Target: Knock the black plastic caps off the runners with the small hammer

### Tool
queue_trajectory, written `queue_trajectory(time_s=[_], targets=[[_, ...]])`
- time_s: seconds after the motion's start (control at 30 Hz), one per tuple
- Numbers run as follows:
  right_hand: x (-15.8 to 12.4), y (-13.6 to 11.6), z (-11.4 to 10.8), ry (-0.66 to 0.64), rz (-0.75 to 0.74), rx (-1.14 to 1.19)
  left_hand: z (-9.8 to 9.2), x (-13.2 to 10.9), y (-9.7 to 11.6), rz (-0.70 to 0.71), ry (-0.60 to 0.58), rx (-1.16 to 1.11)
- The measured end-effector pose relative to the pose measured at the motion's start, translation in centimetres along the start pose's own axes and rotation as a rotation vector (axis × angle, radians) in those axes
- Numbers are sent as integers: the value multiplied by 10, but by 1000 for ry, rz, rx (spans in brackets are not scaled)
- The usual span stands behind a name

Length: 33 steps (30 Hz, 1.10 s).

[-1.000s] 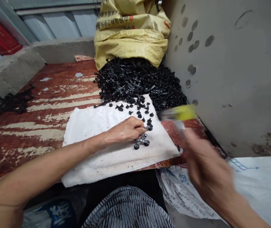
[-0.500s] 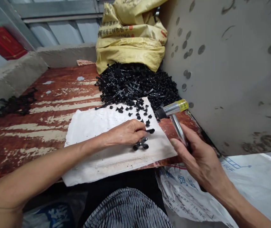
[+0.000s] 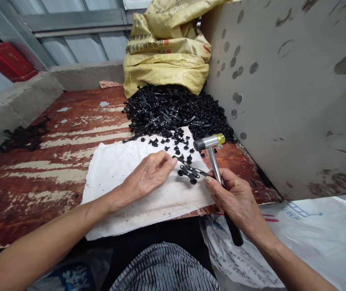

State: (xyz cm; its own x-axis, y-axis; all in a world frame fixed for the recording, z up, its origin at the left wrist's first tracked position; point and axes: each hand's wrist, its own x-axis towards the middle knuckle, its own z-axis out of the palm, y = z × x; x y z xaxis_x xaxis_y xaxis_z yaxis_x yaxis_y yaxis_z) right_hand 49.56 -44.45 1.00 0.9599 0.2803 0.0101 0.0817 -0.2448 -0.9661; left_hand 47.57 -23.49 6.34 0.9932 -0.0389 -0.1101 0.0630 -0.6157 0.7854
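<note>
Right hand (image 3: pixel 236 198) clamped on hammer (image 3: pixel 213 161); left hand (image 3: pixel 148 176) loosely apart, fingertips at black plastic piece (image 3: pixel 191 171) on white cloth (image 3: pixel 121 161). Risk: struck fingers, piece skidding right.

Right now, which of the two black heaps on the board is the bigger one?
The heap of black parts at the back right, under the yellow sack, is far bigger. The small black heap lies at the board's left edge.

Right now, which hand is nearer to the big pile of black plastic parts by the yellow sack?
Left. The left hand rests on the white cloth, just below the pile. The right hand, gripping the small hammer, sits lower and farther off.
</note>
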Motion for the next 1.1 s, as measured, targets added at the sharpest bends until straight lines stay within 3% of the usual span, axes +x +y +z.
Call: queue_trajectory(time_s=[0.23, 0.43, 0.5, 0.7, 1.1], targets=[[-5, -4, 12, -72, -15, 6, 22, 13, -6, 84, -187, -107], [-2, 7, 1, -2, 155, 308, 13, 28, -8, -165, -361, -235], [0, 11, -1, 24, 206, 419, 10, 33, -6, -189, -401, -262], [3, 14, -2, 37, 236, 493, 10, 43, 2, -205, -405, -235], [3, 16, -4, 12, 236, 548, 13, 48, -6, -191, -428, -215]])
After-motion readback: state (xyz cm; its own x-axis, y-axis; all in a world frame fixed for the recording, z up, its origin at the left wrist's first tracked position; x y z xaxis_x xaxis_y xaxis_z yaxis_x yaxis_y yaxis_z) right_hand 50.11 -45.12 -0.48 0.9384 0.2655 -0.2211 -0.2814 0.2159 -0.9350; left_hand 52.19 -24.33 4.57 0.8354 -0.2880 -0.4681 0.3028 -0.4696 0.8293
